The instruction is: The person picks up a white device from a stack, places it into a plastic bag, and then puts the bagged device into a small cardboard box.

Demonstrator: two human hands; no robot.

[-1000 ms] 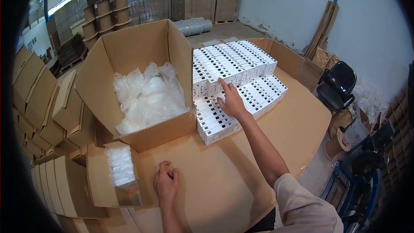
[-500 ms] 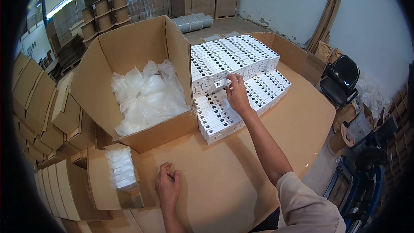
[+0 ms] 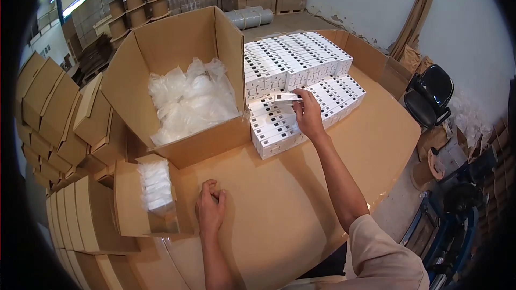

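"One slim white box [image 3: 285, 97], pinched in the right hand [image 3: 310, 115] over the lower stack [image 3: 274, 134]?"

"Yes; large carton [image 3: 215, 143] at its nine o'clock. Left hand [image 3: 210, 209], near seven, curls, grip hard to tell."

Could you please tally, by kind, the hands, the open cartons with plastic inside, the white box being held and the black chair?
Left hand and right hand: 2
Large carton and small carton: 2
Held white box: 1
Black chair: 1
Total: 6
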